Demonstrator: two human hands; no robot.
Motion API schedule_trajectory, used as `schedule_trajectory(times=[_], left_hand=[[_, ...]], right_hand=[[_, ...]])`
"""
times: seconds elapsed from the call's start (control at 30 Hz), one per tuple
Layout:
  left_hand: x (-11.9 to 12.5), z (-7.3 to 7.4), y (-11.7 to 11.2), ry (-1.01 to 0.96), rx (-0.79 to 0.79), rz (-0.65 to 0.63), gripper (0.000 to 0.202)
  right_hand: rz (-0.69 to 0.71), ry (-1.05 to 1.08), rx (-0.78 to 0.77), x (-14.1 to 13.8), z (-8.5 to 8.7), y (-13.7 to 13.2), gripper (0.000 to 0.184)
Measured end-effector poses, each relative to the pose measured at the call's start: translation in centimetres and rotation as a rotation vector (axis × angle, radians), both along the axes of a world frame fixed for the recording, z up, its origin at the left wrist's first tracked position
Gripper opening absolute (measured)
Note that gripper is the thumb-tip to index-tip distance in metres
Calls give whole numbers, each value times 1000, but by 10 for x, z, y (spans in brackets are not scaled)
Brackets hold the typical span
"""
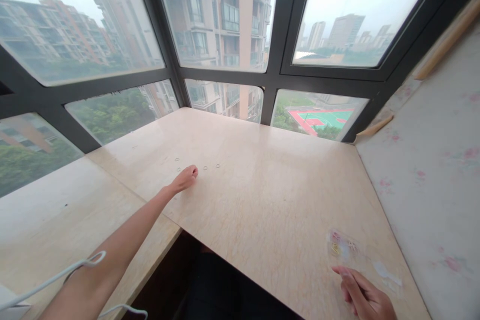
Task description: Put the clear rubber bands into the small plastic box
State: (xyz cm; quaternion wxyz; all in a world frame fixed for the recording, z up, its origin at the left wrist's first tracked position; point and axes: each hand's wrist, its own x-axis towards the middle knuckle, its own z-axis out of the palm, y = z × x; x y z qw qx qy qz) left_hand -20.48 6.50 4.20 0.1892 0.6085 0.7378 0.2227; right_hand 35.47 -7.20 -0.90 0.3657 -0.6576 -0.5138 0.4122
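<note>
Nearest me, a white cable (56,280) loops past the forearm, well behind the left fingers, and the person's dark-clad lap (225,290) sits below the counter edge, between the two hands and closer in than the left fingers. The right hand (369,292) is low over the counter, its index finger reaching out with the thumb alongside and the other fingers curled under; I cannot tell whether they pinch anything. Just beyond those fingertips lies a small clear plastic box (340,249) holding pink, yellow and brownish bits, too small to make out. To the right of the same fingers is a transparent flap (388,274) with a whitish patch.

Farther in, the left hand (185,178) rests on the marble-patterned countertop (262,190), its fingers curled inward; whether they pinch something I cannot tell. Four thin small rings (218,166) lie about them, two to the left and two to the right. Past the fingers stand dark window frames (225,76), then apartment blocks (228,15) and a green-and-red sports court (324,119).
</note>
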Motion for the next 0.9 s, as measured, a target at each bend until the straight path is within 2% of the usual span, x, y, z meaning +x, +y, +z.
schedule_trajectory(times=[0.17, 0.23, 0.33, 0.4, 0.57, 0.77, 0.9], left_hand=[[38, 12, -1, -280, -66, -76, 15], [60, 17, 0, -488, -78, -101, 24], [98, 24, 0, -899, -114, -135, 34], [124, 28, -1, -1058, -159, -183, 35], [186, 35, -5, -1208, -246, -324, 28], [262, 39, -8, -1366, -263, -395, 30], [311, 39, -11, -1356, -254, -464, 36]], right_hand=[[18, -26, 65, -4, 0, -1, 51], [42, -43, 94, -6, 2, -1, 49], [67, -53, 121, -9, 6, -2, 48], [79, -56, 127, -10, 8, -2, 49], [127, -87, 169, -13, 13, -2, 49], [161, -93, 229, -18, 22, -1, 46], [172, -113, 267, -20, 25, -3, 45]])
